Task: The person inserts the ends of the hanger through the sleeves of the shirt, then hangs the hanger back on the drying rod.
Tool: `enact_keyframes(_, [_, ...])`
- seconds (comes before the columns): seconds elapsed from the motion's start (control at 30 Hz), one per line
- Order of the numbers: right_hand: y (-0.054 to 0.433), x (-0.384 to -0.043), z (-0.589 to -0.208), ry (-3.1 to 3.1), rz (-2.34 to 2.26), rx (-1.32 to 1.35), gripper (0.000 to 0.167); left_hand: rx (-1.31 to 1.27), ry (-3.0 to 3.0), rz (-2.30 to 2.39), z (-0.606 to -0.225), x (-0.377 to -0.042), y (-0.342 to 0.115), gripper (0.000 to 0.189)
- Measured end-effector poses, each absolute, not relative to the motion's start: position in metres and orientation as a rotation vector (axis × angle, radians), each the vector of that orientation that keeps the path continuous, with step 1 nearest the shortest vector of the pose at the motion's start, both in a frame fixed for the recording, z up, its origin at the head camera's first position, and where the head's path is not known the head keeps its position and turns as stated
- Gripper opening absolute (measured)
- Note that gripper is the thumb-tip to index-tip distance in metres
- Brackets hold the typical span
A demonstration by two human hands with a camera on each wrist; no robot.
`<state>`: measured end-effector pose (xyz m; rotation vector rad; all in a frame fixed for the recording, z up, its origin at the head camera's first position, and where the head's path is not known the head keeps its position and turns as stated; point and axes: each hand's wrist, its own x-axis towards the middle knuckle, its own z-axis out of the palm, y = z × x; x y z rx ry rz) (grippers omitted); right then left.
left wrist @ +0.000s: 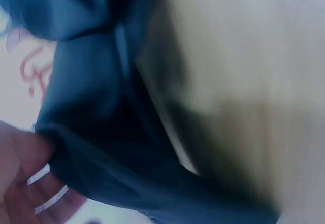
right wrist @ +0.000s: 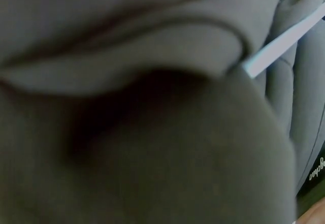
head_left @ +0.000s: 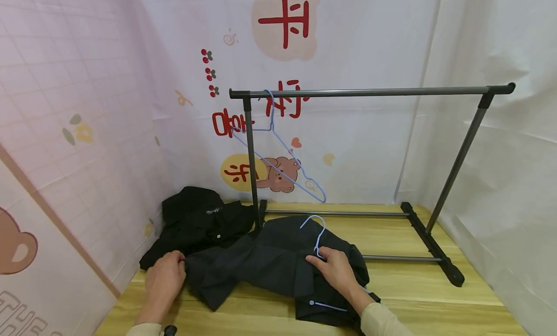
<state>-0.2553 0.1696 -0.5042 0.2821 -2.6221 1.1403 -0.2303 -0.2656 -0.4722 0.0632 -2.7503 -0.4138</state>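
Observation:
A dark shirt (head_left: pixel 265 263) lies spread over the table, one sleeve stretched toward the left. At that sleeve's end my left hand (head_left: pixel 166 278) pinches the cloth; the left wrist view shows the thumb on the sleeve fabric (left wrist: pixel 101 168). Near the collar my right hand (head_left: pixel 337 273) grips a blue wire hanger (head_left: pixel 319 232) just below its hook. Part of the hanger is hidden inside the shirt, while a length of its lower wire shows below the hand. Close up in the right wrist view are grey-looking cloth folds (right wrist: pixel 203 148) and a pale piece of hanger (right wrist: pixel 284 43).
Behind the shirt stands a grey metal clothes rack (head_left: pixel 370 92). A second blue hanger (head_left: pixel 287 145) hangs at the left end of its bar. Another black garment (head_left: pixel 196 220) lies crumpled at the back left, against the printed cloth backdrop (head_left: pixel 361 46). Wood-patterned tabletop (head_left: pixel 404 297) shows at right.

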Motion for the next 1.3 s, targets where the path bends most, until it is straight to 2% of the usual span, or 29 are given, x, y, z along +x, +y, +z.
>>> enact_keyframes(0.13, [0.167, -0.256, -0.503, -2.612, 1.142, 0.289, 0.047, 0.283, -2.565, -0.378, -0.459, -0.231, -0.296, 0.016])
enact_keyframes(0.27, [0.165, -0.255, -0.503, -2.594, 1.135, 0.308, 0.046, 0.299, -2.549, -0.314, -0.461, -0.23, -0.306, 0.016])
enact_keyframes(0.37, [0.164, -0.254, -0.503, -2.595, 1.125, 0.312, 0.046, 0.161, -2.62, -0.276, -0.473, -0.23, -0.295, 0.023])
enact_keyframes(0.47, [0.164, -0.254, -0.502, -2.601, 1.116, 0.315, 0.046, -0.096, -2.747, -0.291, -0.487, -0.232, -0.276, 0.031])
enact_keyframes(0.57, [0.164, -0.254, -0.502, -2.616, 1.121, 0.306, 0.045, -0.305, -2.992, -0.444, -0.496, -0.234, -0.26, 0.049])
enact_keyframes(0.63, [0.165, -0.254, -0.502, -2.627, 1.124, 0.294, 0.045, -0.352, -3.138, -0.531, -0.5, -0.234, -0.254, 0.055])
enact_keyframes(0.7, [0.165, -0.253, -0.504, -2.635, 1.134, 0.292, 0.045, -0.335, -3.183, -0.546, -0.503, -0.235, -0.252, 0.046])
enact_keyframes(0.8, [0.165, -0.253, -0.505, -2.64, 1.136, 0.293, 0.045, -0.285, -3.081, -0.563, -0.5, -0.235, -0.258, 0.023])
enact_keyframes(0.87, [0.166, -0.253, -0.506, -2.639, 1.137, 0.296, 0.045, -0.214, -2.989, -0.719, -0.493, -0.234, -0.262, 0.018])
enact_keyframes(1.03, [0.169, -0.252, -0.505, -2.626, 1.129, 0.284, 0.046, -0.083, -2.795, -1.514, -0.464, -0.234, -0.282, 0.027])
enact_keyframes(1.13, [0.17, -0.253, -0.506, -2.611, 1.132, 0.284, 0.046, -0.086, -2.802, -1.791, -0.453, -0.235, -0.295, 0.038])
enact_keyframes(1.2, [0.169, -0.253, -0.507, -2.601, 1.132, 0.288, 0.046, -0.086, -2.867, -1.773, -0.452, -0.235, -0.301, 0.043])
enact_keyframes(1.3, [0.169, -0.253, -0.508, -2.606, 1.126, 0.289, 0.046, 0.043, -2.98, -1.45, -0.462, -0.236, -0.305, 0.049])
